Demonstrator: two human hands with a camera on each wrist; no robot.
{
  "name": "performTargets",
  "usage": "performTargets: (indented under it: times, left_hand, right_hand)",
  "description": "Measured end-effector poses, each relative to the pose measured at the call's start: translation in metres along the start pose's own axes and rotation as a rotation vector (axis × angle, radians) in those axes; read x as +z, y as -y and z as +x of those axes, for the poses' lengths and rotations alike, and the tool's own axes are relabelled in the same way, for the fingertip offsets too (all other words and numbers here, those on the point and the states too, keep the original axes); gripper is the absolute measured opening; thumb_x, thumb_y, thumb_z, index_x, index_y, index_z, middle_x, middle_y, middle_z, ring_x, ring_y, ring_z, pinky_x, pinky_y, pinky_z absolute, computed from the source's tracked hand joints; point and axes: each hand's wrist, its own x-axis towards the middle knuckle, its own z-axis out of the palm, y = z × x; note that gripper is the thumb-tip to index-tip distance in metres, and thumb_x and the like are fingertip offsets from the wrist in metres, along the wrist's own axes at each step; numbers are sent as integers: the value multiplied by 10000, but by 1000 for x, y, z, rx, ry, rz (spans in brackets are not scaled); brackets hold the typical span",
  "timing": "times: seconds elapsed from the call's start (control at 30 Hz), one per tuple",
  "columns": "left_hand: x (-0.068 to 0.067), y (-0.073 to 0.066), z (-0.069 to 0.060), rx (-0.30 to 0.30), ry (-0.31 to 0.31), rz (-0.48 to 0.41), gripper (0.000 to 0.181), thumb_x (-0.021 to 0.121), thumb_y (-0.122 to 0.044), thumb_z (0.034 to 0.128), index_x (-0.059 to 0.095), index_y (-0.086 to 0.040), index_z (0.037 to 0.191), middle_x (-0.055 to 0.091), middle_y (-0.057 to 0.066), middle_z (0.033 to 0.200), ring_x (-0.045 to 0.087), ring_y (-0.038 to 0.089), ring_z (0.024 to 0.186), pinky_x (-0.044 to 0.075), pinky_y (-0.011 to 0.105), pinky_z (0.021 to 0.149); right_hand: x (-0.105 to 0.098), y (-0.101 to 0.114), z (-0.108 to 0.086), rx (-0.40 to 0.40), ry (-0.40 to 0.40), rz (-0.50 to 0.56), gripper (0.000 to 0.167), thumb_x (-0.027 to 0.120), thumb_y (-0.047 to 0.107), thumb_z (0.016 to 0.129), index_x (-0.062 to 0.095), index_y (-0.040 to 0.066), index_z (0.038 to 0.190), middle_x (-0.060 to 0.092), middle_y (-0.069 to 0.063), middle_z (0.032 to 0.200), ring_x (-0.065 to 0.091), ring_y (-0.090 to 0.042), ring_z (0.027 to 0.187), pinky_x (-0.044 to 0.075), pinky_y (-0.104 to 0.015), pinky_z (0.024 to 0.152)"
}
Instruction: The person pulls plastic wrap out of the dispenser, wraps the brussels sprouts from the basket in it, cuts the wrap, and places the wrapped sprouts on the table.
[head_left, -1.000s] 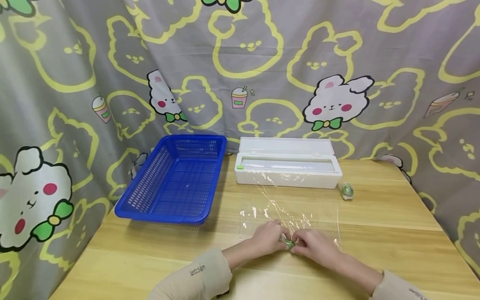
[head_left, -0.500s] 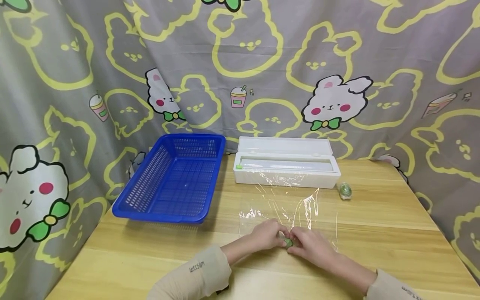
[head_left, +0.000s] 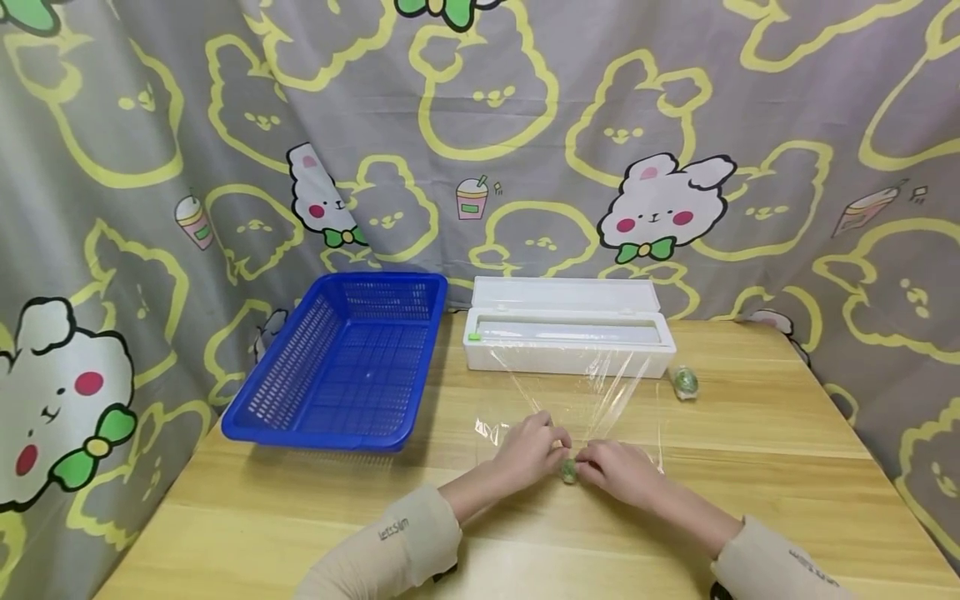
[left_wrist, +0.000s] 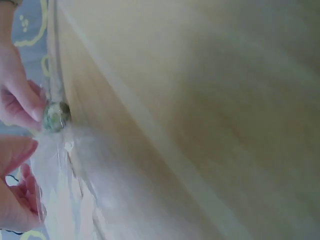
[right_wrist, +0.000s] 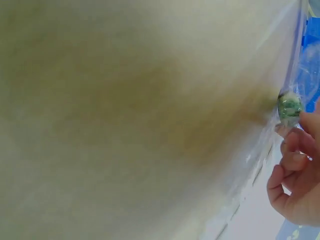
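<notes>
A small green, roundish piece (head_left: 569,472) in clear plastic film lies between the two hands near the table's front. My right hand (head_left: 621,473) pinches it, or the film gathered at it, with thumb and fingertips; this bundle (right_wrist: 290,106) shows beside the thumb in the right wrist view. Just left of it is my left hand (head_left: 527,452), its thumb apart from the loosely bent fingers in the left wrist view, touching the film. The stretched film (head_left: 600,404) runs back from the bundle to a white dispenser box (head_left: 570,360) with its lid raised.
A blue perforated basket (head_left: 330,437) stands at the left of the wooden table (head_left: 765,500). Another film-wrapped green bundle (head_left: 686,382) sits by the box's right end. A patterned grey curtain (head_left: 525,100) hangs behind. A small green slider (head_left: 475,337) is on the box.
Both hands have shifted slightly forward, away from the person. The left fingers have come off the green bundle. The film is now drawn into long folds toward the box.
</notes>
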Motion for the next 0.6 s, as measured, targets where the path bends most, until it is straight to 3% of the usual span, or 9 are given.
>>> performTargets:
  times: [0.07,0.23,0.43,0.6]
  left_hand:
    - [-1,-1,0,18,7,15,119,673,-313,807,707,-224,878,486,-69,761,403,33,655,314,136,536]
    - [3,0,-2,1,93,22,236,750,-353,715,700,-237,915,463,-72,758,382,40,653,296,147,540]
    - [9,4,0,2,101,34,279,759,-347,690,683,-226,930,467,-70,736,387,41,632,302,147,529]
    - [12,8,5,-18,139,5,284,740,-331,716,690,-224,975,509,-67,739,419,34,635,337,148,538]
  right_hand:
    - [0,0,1,-1,11,-22,113,595,204,863,676,157,800,549,125,689,465,4,603,405,-213,531]
    - [2,0,3,2,17,-39,139,584,219,875,676,139,808,555,104,679,459,-17,602,393,-222,521]
    - [3,-2,4,10,-66,11,141,651,184,818,668,88,920,583,64,710,446,-7,575,390,-192,509]
    - [1,-5,3,-111,-152,-26,248,750,228,710,647,102,897,581,52,714,451,8,545,394,-193,525]
